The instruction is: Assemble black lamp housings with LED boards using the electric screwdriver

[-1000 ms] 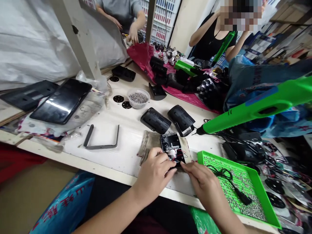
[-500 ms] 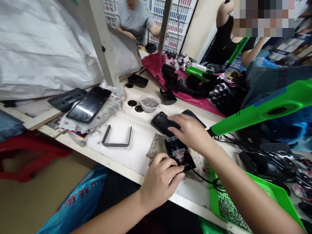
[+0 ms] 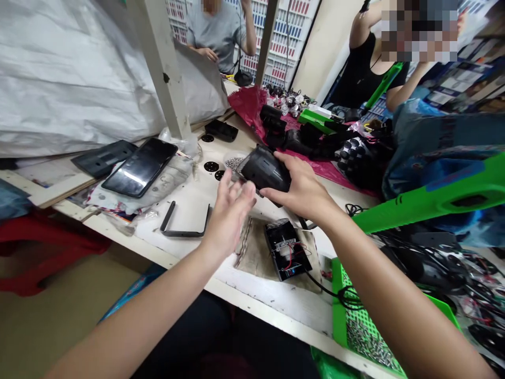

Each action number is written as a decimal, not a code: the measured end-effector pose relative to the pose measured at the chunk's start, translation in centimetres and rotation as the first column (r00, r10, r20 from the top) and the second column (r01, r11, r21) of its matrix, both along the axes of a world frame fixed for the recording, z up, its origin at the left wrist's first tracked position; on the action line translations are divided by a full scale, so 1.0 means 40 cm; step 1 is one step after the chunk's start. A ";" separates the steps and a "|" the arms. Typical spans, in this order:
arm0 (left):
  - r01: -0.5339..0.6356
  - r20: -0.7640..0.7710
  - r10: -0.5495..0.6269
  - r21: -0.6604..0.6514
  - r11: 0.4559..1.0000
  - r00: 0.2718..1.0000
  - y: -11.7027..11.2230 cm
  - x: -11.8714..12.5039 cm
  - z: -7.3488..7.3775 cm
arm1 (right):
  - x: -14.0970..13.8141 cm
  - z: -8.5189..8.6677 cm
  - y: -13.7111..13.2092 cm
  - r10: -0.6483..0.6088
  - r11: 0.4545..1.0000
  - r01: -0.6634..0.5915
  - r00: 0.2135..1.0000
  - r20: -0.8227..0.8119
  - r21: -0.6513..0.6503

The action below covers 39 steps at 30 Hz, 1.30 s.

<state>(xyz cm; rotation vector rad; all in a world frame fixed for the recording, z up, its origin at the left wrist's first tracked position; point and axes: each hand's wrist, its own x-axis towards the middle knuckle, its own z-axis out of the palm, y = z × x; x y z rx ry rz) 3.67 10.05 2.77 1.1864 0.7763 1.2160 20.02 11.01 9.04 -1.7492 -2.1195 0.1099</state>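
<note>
Wired housing (image 3: 287, 251) sits uncovered on the cloth (image 3: 254, 247); loose red wires (image 3: 291, 257) could pinch if anything lands there. Your left hand (image 3: 231, 210) is spread, gripping nothing; right hand (image 3: 303, 185) grips the black shell (image 3: 266, 168). Swinging low could spill the small metal parts (image 3: 234, 164) beside it.

Bright, fairly even light falls from above on the white tabletop (image 3: 189, 204) around the open black housing (image 3: 287, 251). Left of that housing, 1 pale glare patch crosses a glossy black slab (image 3: 148, 163); below it, my lap (image 3: 244, 337) sinks into deep shadow. Above it, my left hand (image 3: 231, 216) looks slightly soft, and the black shell (image 3: 265, 167) in my right hand (image 3: 303, 185) has a dull sheen. Far to its upper right, shelves (image 3: 460, 79) blur and stretch beside 1 mosaic block (image 3: 420, 29).
</note>
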 end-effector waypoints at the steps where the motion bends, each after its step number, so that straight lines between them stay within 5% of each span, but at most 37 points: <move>1: -0.015 0.025 0.013 0.054 0.998 1.000 0.023 0.013 0.021 | -0.004 0.019 -0.019 0.045 0.998 -0.043 0.998 -0.035 0.054; 5: -0.137 0.090 0.119 0.227 0.964 0.989 0.079 0.061 0.091 | -0.004 0.070 -0.086 0.099 0.987 -0.092 0.994 -0.051 0.134; 8: -0.086 0.092 0.062 0.279 0.956 0.994 0.084 0.092 0.124 | 0.022 0.086 -0.115 0.085 0.988 -0.077 0.995 -0.053 0.134; 18: -0.076 0.269 0.050 0.090 0.993 0.962 0.041 0.183 0.190 | 0.070 0.073 -0.157 -0.004 0.983 0.027 0.992 -0.125 0.181; 23: -0.074 0.282 0.056 0.054 0.996 0.958 0.023 0.199 0.186 | 0.074 0.060 -0.184 -0.051 0.988 0.072 0.986 -0.157 0.134; 31: 0.128 0.388 -0.071 -0.124 0.984 0.919 -0.019 0.194 0.194 | 0.093 0.036 -0.232 -0.029 0.994 0.044 0.987 -0.156 0.096; 34: 0.133 0.370 -0.070 -0.149 0.980 0.926 -0.038 0.160 0.159 | 0.100 0.023 -0.263 -0.066 0.992 0.083 0.983 -0.170 0.093; 39: 0.008 0.306 0.122 -0.392 0.920 0.944 -0.109 0.071 0.055 | 0.108 0.034 -0.354 -0.272 0.952 0.293 0.942 -0.196 0.086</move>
